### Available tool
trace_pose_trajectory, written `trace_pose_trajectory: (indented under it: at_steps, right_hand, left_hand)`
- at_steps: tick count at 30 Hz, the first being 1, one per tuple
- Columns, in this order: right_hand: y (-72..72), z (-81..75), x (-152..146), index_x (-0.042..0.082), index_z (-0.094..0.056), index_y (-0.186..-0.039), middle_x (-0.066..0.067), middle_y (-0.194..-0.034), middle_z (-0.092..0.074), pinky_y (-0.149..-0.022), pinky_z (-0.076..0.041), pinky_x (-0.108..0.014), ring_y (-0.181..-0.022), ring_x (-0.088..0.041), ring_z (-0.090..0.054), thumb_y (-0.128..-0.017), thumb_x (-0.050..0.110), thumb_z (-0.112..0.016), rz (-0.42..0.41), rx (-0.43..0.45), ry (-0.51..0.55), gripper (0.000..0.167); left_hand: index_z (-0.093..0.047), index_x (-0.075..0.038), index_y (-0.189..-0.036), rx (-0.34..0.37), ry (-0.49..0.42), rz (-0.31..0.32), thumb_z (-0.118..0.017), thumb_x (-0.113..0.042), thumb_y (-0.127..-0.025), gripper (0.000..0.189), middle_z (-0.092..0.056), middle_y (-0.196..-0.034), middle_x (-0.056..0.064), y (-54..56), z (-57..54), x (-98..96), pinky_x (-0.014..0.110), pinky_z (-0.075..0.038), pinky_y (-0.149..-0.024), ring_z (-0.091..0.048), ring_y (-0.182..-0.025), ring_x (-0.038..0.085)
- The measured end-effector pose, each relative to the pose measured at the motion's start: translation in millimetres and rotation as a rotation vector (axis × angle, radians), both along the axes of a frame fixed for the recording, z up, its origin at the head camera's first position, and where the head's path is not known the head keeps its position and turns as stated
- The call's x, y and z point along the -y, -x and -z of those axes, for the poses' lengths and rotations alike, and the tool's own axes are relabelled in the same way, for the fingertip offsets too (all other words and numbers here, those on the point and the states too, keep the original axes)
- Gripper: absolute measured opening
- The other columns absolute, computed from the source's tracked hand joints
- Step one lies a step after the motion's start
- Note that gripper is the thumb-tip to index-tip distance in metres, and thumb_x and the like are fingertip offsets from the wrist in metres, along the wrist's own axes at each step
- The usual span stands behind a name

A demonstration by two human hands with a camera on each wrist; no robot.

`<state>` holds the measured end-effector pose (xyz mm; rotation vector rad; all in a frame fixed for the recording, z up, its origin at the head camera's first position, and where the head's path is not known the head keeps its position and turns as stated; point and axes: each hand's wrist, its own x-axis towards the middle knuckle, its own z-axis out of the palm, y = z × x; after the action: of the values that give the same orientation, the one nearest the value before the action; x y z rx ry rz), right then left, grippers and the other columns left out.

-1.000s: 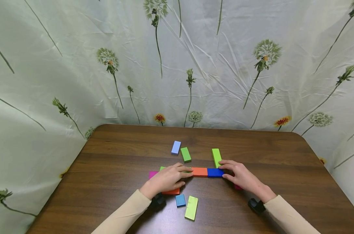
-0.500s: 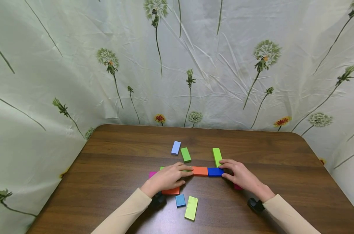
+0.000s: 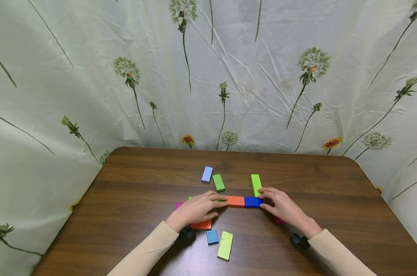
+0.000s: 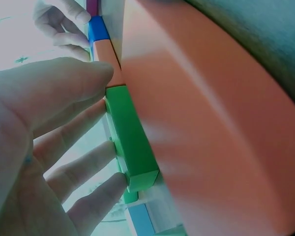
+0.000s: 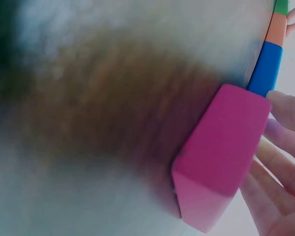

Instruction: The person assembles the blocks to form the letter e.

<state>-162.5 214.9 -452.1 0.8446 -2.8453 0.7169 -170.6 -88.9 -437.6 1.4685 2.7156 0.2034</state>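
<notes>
A row of flat coloured blocks runs across the table: a green block (image 4: 130,132), an orange block (image 3: 236,201) and a blue block (image 3: 253,202), end to end. My left hand (image 3: 199,209) lies over the row's left part; its fairly straight fingers touch the green block's side in the left wrist view. The thumb stands apart from the fingers. At the blue block's right end, my right hand (image 3: 285,209) pinches it between thumb and index finger. A magenta block (image 5: 226,142) adjoins that end, mostly covered by the right hand in the head view. A lime block (image 3: 255,185) extends behind the blue one.
Behind the row lie a light blue block (image 3: 207,174) and a green block (image 3: 219,183). In front are a small blue block (image 3: 212,237) and a yellow-green block (image 3: 225,246). An orange-red block (image 3: 201,225) and another magenta block (image 3: 179,205) show around the left hand.
The orange and blue blocks have shifted very slightly away from me, and the lime block has edged back and right. My right hand has moved slightly with them; the left hand barely moves.
</notes>
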Motion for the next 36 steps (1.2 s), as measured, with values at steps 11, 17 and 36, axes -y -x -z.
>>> trace_pose_trajectory:
  at_steps: [11,17,36]
  right_hand:
    - [0.5,-1.3,1.2,0.002,-0.071,-0.101,-0.014,-0.116,-0.063,-0.087,-0.049,-0.045,-0.106,-0.031,-0.06,-0.077,0.009,-0.079,0.024,0.012,-0.004,0.026]
    - [-0.2,-2.8,-1.8,0.003,-0.07,-0.105,-0.014,-0.118,-0.063,-0.088,-0.048,-0.047,-0.109,-0.031,-0.059,-0.08,0.01,-0.077,0.022,0.031,0.011,0.027]
    - [-3.4,-4.4,-9.8,-0.004,-0.06,-0.126,-0.018,-0.128,-0.057,-0.093,-0.044,-0.049,-0.117,-0.034,-0.054,-0.089,0.022,-0.069,-0.018,0.1,0.001,0.046]
  left_hand:
    - [-0.059,-0.012,-0.132,-0.022,-0.009,0.003,-0.066,-0.019,-0.092,0.042,-0.051,-0.138,0.0,2.5,0.1,-1.0,0.029,-0.039,-0.101,-0.045,-0.125,0.021]
    - [-0.058,-0.011,-0.134,0.003,-0.013,-0.008,-0.066,-0.019,-0.092,0.043,-0.051,-0.139,0.001,2.0,0.0,-1.3,0.029,-0.039,-0.101,-0.044,-0.126,0.021]
    - [-0.057,-0.009,-0.134,0.112,-0.066,-0.037,-0.064,-0.017,-0.093,0.043,-0.051,-0.139,0.001,0.3,0.2,-0.1,0.028,-0.04,-0.1,-0.046,-0.121,0.02]
